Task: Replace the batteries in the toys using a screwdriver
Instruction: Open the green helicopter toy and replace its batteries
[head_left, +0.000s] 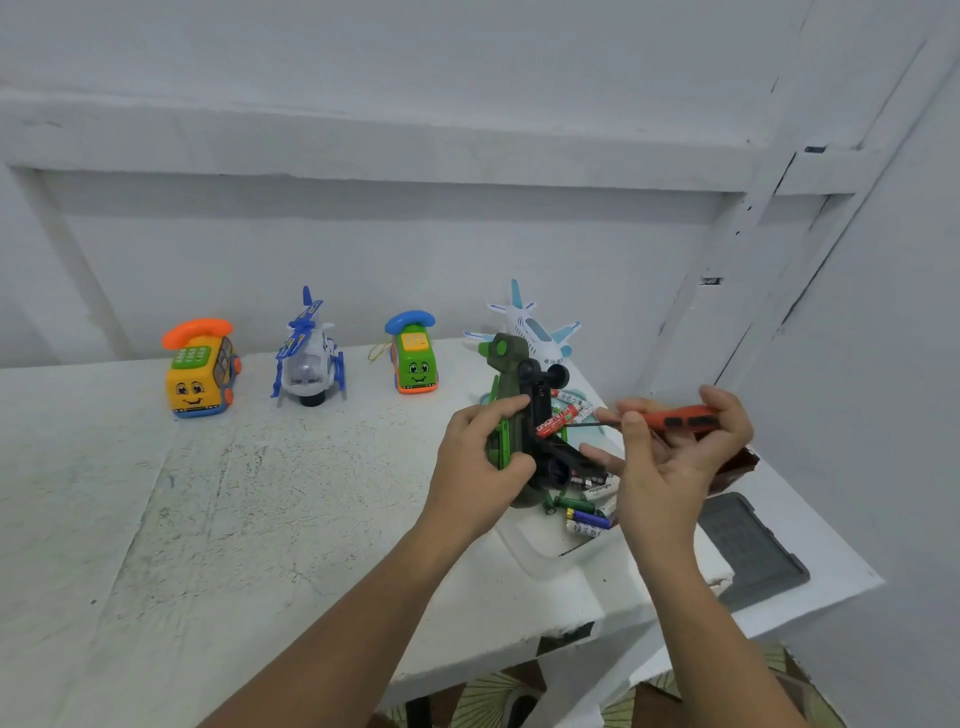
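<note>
My left hand (480, 457) grips a dark green toy helicopter (511, 410), turned on its side above the white table (208, 519). My right hand (670, 457) holds an orange screwdriver (675, 420) level, its thin black shaft pointing left toward the toy's underside. A red battery (557, 421) shows at the toy by the shaft's tip; whether it sits in the compartment I cannot tell. Several loose batteries (589, 512) lie in a white tray (540, 551) under the toy.
Along the back wall stand a yellow phone car (200, 371), a blue-white helicopter (309, 361), a green phone car (414, 356) and a white airplane (535, 327). A grey lid (753, 551) lies at the right, near the table's edge.
</note>
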